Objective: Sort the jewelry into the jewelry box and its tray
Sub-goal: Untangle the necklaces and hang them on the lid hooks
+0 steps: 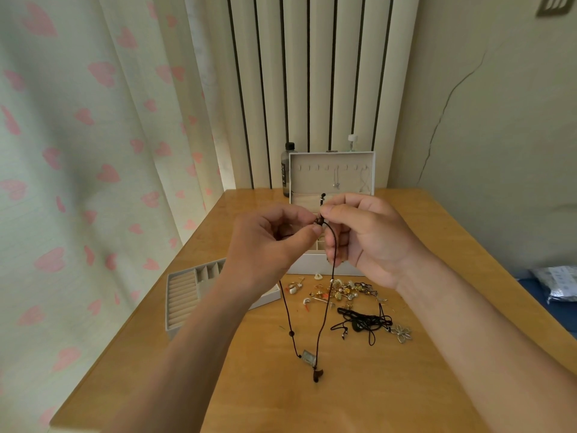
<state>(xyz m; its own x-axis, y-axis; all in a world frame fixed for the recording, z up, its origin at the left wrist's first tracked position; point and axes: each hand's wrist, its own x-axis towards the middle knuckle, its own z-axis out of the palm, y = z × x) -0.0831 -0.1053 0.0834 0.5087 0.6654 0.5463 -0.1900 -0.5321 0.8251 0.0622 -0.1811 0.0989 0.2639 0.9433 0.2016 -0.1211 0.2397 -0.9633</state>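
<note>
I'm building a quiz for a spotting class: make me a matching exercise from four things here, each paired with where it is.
1 cord necklace
2 tray
3 flower pendant
4 dark bottle

A behind the jewelry box
B pinched by left hand and right hand
C on the table, right of the black cords
D left of the jewelry box

Pairs: 1-B, 2-D, 3-C, 4-A

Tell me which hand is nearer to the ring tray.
Left. The left hand is raised by the tray, at its right end; the right hand, also pinching the cord necklace, is farther right, before the jewelry box.
</note>
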